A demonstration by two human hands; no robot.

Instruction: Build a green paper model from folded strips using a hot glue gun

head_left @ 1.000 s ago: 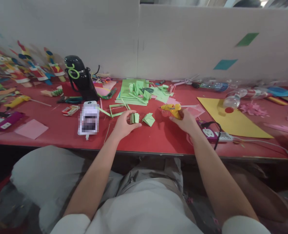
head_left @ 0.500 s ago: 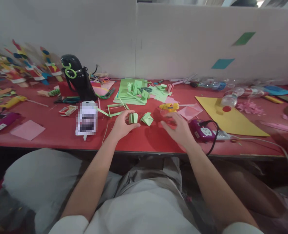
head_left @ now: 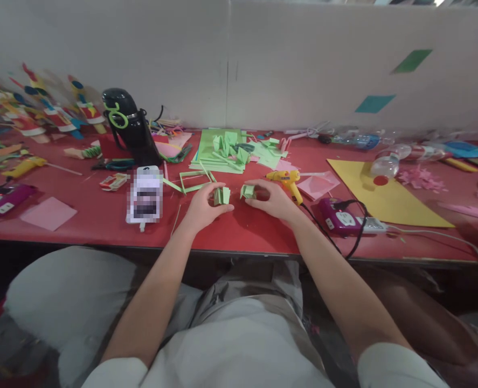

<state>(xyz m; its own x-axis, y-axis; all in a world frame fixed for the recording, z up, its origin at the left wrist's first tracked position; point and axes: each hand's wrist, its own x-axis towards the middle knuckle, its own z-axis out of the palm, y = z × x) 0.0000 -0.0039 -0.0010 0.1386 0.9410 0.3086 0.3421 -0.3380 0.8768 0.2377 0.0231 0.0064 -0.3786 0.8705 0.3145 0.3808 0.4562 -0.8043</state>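
My left hand is closed around a small folded green paper piece, thumb on the near side and fingers behind. Facing it, my right hand has its thumb and fingers around a second folded green paper piece, partly hidden by the fingers. The two pieces are a short gap apart over the red table. Just beyond my right hand lies a yellow glue gun. To the left of my left hand lies a frame of folded green paper strips.
Behind my hands, green sheets carry several folded green pieces. A phone and a black bottle stand to the left. On the right are a purple power socket with cables, a yellow sheet and plastic bottles.
My right hand has moved left from beside the glue gun and closed on the second folded green piece. My left hand keeps its piece in about the same place.
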